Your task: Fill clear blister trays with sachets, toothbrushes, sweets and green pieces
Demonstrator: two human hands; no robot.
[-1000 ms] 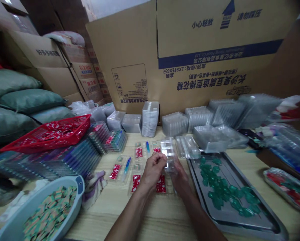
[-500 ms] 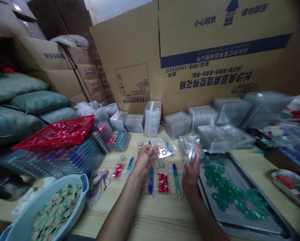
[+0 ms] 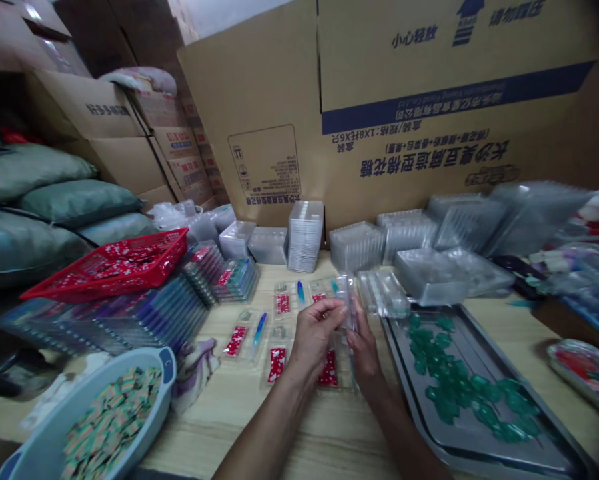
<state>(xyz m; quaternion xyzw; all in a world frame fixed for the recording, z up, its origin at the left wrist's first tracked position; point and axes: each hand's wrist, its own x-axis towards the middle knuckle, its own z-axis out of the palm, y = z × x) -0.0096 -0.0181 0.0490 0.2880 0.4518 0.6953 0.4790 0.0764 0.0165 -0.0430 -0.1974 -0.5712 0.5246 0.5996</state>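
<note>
In the head view, my right hand (image 3: 364,347) grips a thin stack of clear plastic blister trays (image 3: 348,297), held upright on edge. The fingers of my left hand (image 3: 319,327) are closed in a pinch at the left side of that stack; how many sheets they hold is hidden. Below and around my hands lie clear trays filled with red patterned packets (image 3: 278,363), small green-and-tan pieces and blue pen-shaped tubes (image 3: 260,328). My left hand and wrist partly cover the nearer trays. More clear trays (image 3: 383,292) lie just right of my right hand.
On the right is a metal tray (image 3: 459,440) with green wrapped pieces. A blue basin (image 3: 169,367) of small pieces stands front left, behind it a red basket (image 3: 179,257) on stacked packs. Clear plastic stacks (image 3: 305,237) line a big cardboard sheet (image 3: 259,87).
My left hand has moved right and my right hand left, so they meet at the clear trays. The clear tray with square shapes near my left fingers no longer shows there.
</note>
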